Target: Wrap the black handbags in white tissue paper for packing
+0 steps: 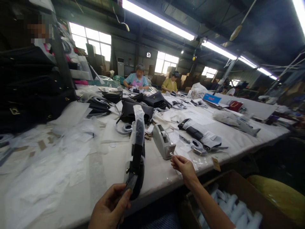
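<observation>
My left hand (111, 203) is closed, thumb and fingers pinching the near end of a black strap (137, 156). The strap's upper length is wrapped in white translucent film, and gold-coloured hardware shows on it. Behind it a dark rounded shape, apparently part of the same bag, is mostly hidden. To the right stands a grey tape dispenser (160, 140). At its cutting edge my right hand (182, 167) pinches a small piece of tape (171, 154). Black bags (135, 111) lie beyond the strap, with a coiled strap (127, 128) beside them.
A wrapped black bag (195, 132) and coiled straps (197, 146) lie at right. Thin white sheets (54, 165) cover the left side. Black bags are stacked (30, 86) at far left. Below the table edge is a cardboard box (228, 181) of white rolls. Two people work across the table.
</observation>
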A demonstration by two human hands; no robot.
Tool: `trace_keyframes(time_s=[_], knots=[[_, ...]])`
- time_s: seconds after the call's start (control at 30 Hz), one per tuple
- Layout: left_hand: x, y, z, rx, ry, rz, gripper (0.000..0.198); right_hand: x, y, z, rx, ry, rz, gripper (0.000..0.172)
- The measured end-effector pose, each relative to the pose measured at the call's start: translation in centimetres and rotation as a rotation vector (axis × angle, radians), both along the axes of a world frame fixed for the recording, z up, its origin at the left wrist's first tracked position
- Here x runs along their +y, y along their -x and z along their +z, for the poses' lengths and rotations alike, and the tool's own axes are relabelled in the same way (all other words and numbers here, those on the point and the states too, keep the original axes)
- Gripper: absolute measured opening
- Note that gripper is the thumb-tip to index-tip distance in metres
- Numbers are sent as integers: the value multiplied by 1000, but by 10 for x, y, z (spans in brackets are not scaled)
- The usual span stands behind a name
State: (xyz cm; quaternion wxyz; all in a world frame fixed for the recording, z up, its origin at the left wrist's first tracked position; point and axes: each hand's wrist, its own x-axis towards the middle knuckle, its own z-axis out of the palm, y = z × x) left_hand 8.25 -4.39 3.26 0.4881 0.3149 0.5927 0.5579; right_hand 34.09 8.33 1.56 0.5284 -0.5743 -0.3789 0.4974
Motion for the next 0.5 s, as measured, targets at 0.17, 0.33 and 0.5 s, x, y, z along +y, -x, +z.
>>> trace_keyframes(time_s=[0.17, 0.33, 0.5], knots=[[1, 4, -2, -25, -21, -53, 47, -68, 57, 39, -12, -73, 475, 32], [0, 7, -1, 37, -128, -101, 37, -88, 112, 59, -8, -57, 619, 38], [-4, 10, 4, 93, -161, -115, 31, -78, 129, 53, -154, -14, 561, 40]])
